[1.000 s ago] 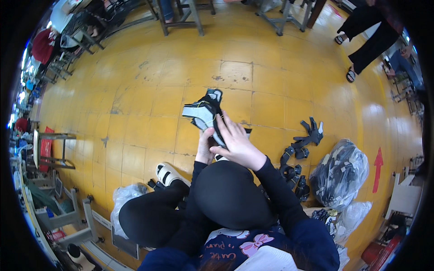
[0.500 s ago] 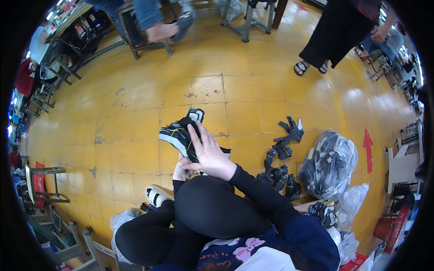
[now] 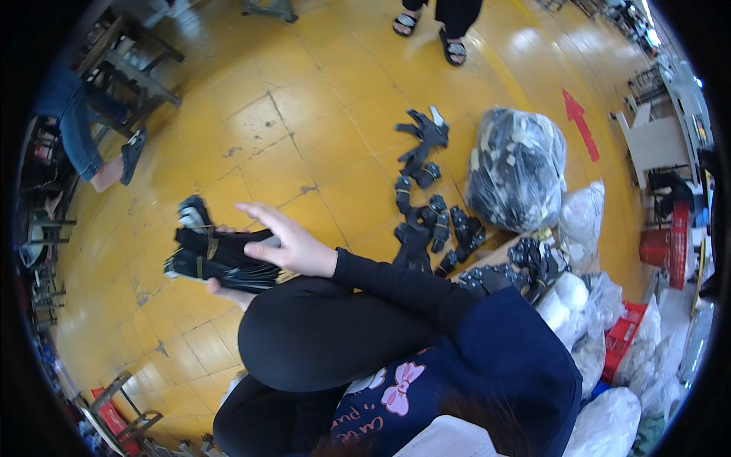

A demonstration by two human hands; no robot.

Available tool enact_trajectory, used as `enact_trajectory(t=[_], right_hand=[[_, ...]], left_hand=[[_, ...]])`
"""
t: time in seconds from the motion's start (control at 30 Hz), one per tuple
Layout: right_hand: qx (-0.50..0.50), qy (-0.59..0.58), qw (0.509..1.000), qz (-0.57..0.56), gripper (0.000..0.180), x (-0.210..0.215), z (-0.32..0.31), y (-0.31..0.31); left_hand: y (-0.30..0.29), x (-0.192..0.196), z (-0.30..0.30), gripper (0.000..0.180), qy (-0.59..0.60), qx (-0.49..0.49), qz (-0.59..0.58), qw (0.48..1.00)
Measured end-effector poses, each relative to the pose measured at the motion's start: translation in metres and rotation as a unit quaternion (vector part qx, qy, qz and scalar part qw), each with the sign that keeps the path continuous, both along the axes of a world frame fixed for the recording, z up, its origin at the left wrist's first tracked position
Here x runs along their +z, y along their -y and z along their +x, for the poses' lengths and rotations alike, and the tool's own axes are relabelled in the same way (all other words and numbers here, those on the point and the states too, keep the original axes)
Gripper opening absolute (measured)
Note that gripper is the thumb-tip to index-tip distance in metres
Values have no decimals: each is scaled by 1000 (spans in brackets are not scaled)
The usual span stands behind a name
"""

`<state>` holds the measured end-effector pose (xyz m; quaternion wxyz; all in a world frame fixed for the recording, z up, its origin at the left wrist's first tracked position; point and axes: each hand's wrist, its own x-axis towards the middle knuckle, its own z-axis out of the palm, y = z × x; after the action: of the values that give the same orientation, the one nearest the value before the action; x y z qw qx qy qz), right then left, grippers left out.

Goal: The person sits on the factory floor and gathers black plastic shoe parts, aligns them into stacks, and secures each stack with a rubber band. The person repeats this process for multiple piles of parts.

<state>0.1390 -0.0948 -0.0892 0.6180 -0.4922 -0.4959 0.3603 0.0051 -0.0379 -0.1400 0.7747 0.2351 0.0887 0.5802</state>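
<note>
A thick bundle of black gloves (image 3: 228, 266) with pale edges, bound with yellow rubber bands, rests above my bent knee. My left hand (image 3: 229, 294) grips it from beneath; its thumb shows at the near edge and some fingertips at the far edge, the rest hidden. Over the bundle's right end, my right hand (image 3: 297, 247) is stretched out with its fingers apart, holding nothing. I cannot tell whether its thumb touches the gloves. On the floor to the right lie a loose black glove (image 3: 426, 131) and several small rolled black bundles (image 3: 438, 228).
A large clear bag of dark pieces (image 3: 516, 171) stands at the right, with smaller clear bags (image 3: 582, 221) and a red crate (image 3: 626, 339) nearer. Another person's sandalled feet (image 3: 449, 47) are at the top. A seated person's leg (image 3: 80, 141) and stools (image 3: 137, 72) are at the left.
My view has turned toward the right, so the floor things sit further left. My right hand has come off the bundle's top and opened; the left still holds the bundle.
</note>
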Motion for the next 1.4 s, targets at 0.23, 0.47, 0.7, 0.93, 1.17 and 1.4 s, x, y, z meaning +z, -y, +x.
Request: enact_trajectory(t=[0.23,0.47,0.7,0.93,1.17,1.4], right_hand=[[-126,72,958,-247,34,-111,48,98],[-252,204,823,-467,24,-141,94,323],[-436,264,659,-553,20,-98,114,482],[-424,204,601,-646,22,-108,78,567],[-167,182,592,-767,25,-126,9,567],[-383,226,675,-589,12,-92,22,525]], left_hand=[[-13,-2,-9,82,-158,5,-30,987],[-18,-11,-13,83,-242,-12,-50,969],[-25,-6,-15,84,-285,-27,-33,958],[-21,-5,-19,85,-305,-40,-26,951],[-19,-4,-23,86,-322,-42,-24,946],[-19,-3,-29,88,-338,-36,-27,940]])
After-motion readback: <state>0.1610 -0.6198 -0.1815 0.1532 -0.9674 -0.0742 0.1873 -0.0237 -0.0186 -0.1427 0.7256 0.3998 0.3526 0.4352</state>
